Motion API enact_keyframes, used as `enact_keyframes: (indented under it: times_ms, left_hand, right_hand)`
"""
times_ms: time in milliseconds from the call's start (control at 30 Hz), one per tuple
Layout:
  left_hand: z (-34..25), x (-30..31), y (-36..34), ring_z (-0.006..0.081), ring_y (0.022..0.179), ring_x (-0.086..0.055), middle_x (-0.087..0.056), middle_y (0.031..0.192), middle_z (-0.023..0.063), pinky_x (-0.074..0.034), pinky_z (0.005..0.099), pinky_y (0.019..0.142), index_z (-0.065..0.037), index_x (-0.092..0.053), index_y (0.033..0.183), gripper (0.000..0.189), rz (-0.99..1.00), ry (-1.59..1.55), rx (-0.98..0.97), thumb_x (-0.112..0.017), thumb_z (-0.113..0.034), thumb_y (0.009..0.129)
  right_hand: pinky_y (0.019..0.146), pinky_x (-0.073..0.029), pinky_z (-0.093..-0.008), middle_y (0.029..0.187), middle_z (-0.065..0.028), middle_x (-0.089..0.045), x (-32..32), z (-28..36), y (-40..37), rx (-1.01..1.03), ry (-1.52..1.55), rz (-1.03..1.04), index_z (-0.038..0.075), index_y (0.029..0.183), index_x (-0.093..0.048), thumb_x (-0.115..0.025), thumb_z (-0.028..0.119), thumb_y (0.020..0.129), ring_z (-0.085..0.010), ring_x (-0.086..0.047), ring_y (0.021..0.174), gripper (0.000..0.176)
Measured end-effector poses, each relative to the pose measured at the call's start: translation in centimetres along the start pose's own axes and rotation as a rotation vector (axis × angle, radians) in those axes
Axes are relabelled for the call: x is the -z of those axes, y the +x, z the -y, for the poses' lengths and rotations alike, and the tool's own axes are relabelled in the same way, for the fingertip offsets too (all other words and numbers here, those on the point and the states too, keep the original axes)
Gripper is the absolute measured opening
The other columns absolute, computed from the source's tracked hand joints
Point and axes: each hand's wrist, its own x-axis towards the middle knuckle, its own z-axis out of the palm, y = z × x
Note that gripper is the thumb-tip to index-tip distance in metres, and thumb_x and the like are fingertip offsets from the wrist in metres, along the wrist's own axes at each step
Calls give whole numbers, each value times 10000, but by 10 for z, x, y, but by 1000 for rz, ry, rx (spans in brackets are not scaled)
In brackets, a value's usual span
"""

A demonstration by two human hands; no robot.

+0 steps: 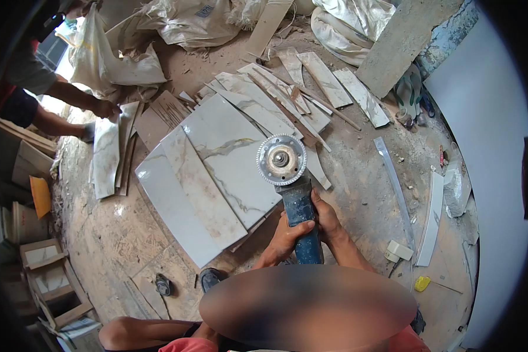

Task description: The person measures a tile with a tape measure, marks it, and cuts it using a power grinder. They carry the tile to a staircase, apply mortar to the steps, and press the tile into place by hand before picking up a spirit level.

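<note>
Grinder (297, 206) seems in readying step, left hand (288, 236) and right hand (331, 223) clasped around its body, so next move probably calls for steady grip behind disc (281, 168).

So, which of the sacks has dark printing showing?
The white sack at the top, left of centre: a dark printed patch shows on it, none on the other sacks.

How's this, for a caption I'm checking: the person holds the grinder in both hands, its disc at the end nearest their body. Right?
Not quite: the head view shows the disc at the far end. The left hand and right hand do hold the grinder.
</note>
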Motion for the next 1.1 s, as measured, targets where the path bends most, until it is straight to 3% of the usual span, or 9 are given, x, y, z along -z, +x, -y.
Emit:
enact_keyframes:
  times_ms: [100, 433, 533, 600, 733, 800, 900, 967, 1100]
  left_hand:
    - [4, -2, 2, 130, 737, -540, -554, 834, 64, -453, 275, 677, 3, -522, 936, 389, -59, 56, -10, -674, -270, 705]
    - [8, -11, 7, 158, 763, -584, -591, 868, 104, -476, 294, 701, 25, -515, 976, 425, -91, 234, -36, -665, -268, 707]
    - [-5, -26, 4, 157, 790, -576, -583, 907, 106, -474, 289, 699, 28, -499, 1002, 465, -176, 314, -172, -677, -276, 698]
    - [-16, -31, 3, 190, 805, -586, -591, 878, 117, -469, 313, 715, 59, -479, 1024, 538, -240, 235, -227, -674, -312, 687]
    - [-20, -18, 7, 272, 830, -598, -581, 896, 230, -474, 339, 737, 142, -383, 1050, 704, -512, 556, -94, -702, -359, 672]
    - [-25, -18, 4, 282, 837, -598, -576, 908, 243, -474, 340, 738, 145, -375, 1054, 729, -560, 569, -123, -709, -377, 671]
    - [-26, -8, 3, 296, 853, -594, -565, 937, 249, -474, 342, 741, 144, -349, 1089, 804, -614, 614, -187, -718, -434, 669]
    - [-39, 0, 2, 275, 871, -586, -564, 941, 240, -475, 343, 740, 155, -315, 1130, 858, -621, 683, -232, -708, -462, 683]
    - [-62, 56, 23, 180, 852, -553, -575, 955, 149, -439, 294, 768, 113, -442, 1114, 711, -542, 274, -178, -647, -469, 761]
  right_hand:
    - [671, -504, -269, 855, -74, -595, -9, 5, -3, 3, 76, -53, 32, 1085, -517, -338, 525, 891, -143, -592, 747, 560]
    - [715, -495, -300, 836, -92, -605, -9, 19, -2, 31, 57, 62, 17, 1050, -535, -246, 516, 915, -181, -605, 730, 593]
    - [754, -484, -298, 931, -120, -589, -4, 33, -11, -60, -164, 9, 9, 1113, -497, -210, 547, 907, -188, -596, 826, 644]
    - [797, -464, -303, 1095, -153, -529, -3, 42, -32, 32, -209, -333, -8, 1204, -408, -377, 425, 914, -192, -556, 966, 522]
    - [801, -452, -341, 1132, -169, -501, -14, 33, -68, 238, -538, -122, -40, 1222, -367, -594, 281, 799, -235, -499, 1066, 577]
    - [775, -452, -356, 1080, -188, -529, -47, 21, -60, 355, -1316, -169, -50, 1183, -371, -688, 163, 674, -277, -539, 998, 637]
    - [749, -459, -373, 1001, -204, -560, -67, -6, -26, 259, -1450, -472, -38, 1098, -410, -710, 190, 629, -318, -571, 915, 602]
    - [729, -465, -387, 957, -197, -571, -69, -6, -9, 286, -1338, -452, -13, 1059, -426, -707, 182, 614, -335, -580, 869, 561]
    - [691, -473, -397, 799, -159, -600, -76, 11, 22, 419, -1233, -311, 20, 1007, -467, -719, 188, 558, -331, -603, 761, 541]
